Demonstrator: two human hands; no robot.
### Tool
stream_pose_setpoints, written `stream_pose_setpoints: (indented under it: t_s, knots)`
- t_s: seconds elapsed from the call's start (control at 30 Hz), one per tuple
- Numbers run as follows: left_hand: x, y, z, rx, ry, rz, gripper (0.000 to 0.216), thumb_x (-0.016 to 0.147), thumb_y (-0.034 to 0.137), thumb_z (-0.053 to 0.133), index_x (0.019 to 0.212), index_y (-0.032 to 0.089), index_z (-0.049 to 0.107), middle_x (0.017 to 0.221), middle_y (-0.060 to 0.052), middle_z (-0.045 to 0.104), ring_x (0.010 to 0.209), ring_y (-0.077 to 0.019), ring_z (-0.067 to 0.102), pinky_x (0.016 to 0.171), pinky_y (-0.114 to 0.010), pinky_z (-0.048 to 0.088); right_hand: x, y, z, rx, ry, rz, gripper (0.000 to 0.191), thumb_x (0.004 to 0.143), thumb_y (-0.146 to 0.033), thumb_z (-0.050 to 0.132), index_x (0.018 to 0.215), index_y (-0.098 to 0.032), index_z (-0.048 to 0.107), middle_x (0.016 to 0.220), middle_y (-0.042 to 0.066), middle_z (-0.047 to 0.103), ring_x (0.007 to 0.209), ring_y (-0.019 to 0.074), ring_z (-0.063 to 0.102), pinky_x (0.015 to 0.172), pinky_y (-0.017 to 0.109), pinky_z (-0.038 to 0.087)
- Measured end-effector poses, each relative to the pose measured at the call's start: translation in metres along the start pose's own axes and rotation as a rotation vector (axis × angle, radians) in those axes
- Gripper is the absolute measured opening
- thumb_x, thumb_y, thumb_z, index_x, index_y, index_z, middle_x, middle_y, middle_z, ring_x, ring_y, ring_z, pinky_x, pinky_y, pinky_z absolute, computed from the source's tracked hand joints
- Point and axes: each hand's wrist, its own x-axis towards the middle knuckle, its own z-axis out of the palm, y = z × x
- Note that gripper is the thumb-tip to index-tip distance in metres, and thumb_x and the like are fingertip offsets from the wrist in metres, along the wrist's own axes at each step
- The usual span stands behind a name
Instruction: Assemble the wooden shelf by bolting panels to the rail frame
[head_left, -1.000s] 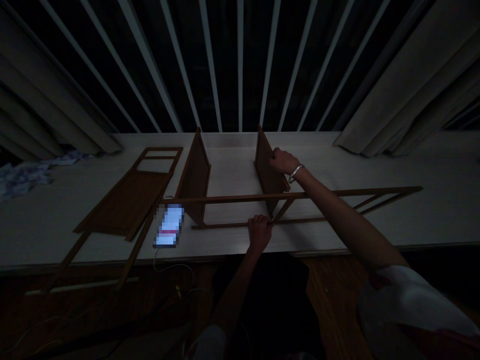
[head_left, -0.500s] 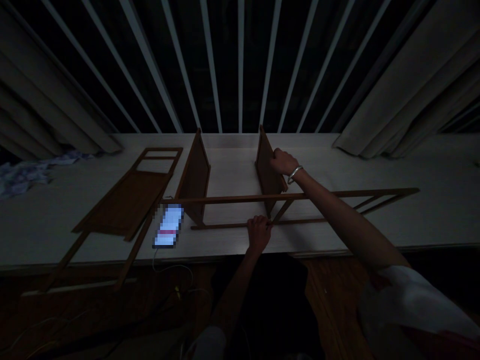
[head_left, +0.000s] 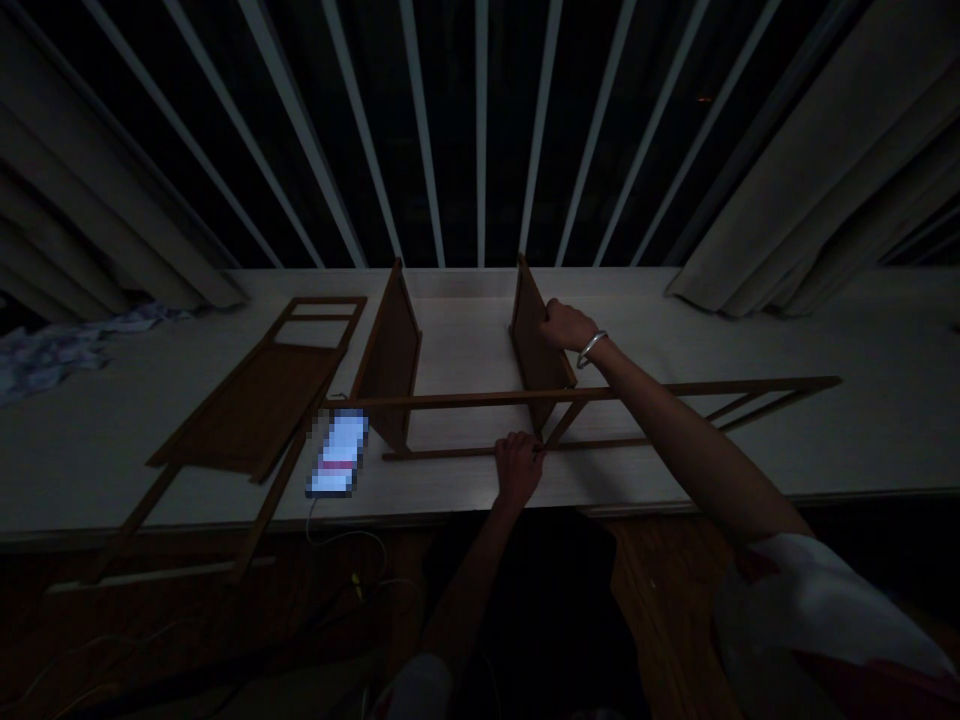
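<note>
A brown wooden side frame lies on its long edge across a pale ledge, with two panels standing up from it. My right hand, a silver bangle at its wrist, is closed on the edge of the right wooden shelf panel. Lower down, my left hand has its fingers curled over the frame's near rail, beside that panel's bottom corner. Whether a small piece is also between those fingers is too dark to tell. The left wooden panel stands upright, apart from both hands.
Another wooden frame with a panel lies slanted at left, its legs past the ledge's front edge. A lit phone with a cable lies near it. White bars and curtains stand behind the pale ledge.
Near its lower right end, the right shelf panel's edge piece now sits closer against the panel. Both hands keep almost the same place and grip.
</note>
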Motion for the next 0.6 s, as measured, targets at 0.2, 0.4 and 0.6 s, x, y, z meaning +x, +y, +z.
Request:
stream_pose_setpoints:
  t_s: [0.2,0.4,0.6]
  knots:
    - [0.0000,0.0001,0.0005,0.005,-0.003,-0.003,0.014,0.081,0.032,0.056,0.091,0.023,0.057,0.099,-0.002,0.059,0.099,-0.0180,0.047,0.087,-0.035,0.031,-0.0026,-0.0009,-0.0007,0.004,0.010,0.001,0.040,0.081,-0.037,0.044,0.110,-0.010,0.048,0.112,0.023,0.059,0.101,0.0349,0.057,0.078,0.041,0.045]
    - [0.0001,0.0005,0.0006,-0.001,0.002,-0.008,0.013,0.081,0.031,0.056,0.091,0.023,0.057,0.097,-0.001,0.059,0.098,-0.0174,0.047,0.088,-0.035,0.030,-0.0027,0.0000,0.0011,-0.003,0.027,0.026,0.038,0.081,-0.036,0.044,0.109,-0.011,0.050,0.113,0.022,0.059,0.102,0.0334,0.057,0.078,0.041,0.045]
    - [-0.0005,0.0007,0.0000,-0.002,-0.001,-0.012,0.014,0.081,0.031,0.056,0.092,0.023,0.058,0.100,-0.002,0.059,0.100,-0.0179,0.047,0.089,-0.036,0.030,-0.0016,0.0004,0.0020,0.000,0.040,0.044,0.039,0.081,-0.038,0.043,0.110,-0.012,0.050,0.114,0.021,0.058,0.103,0.0330,0.057,0.079,0.041,0.045]
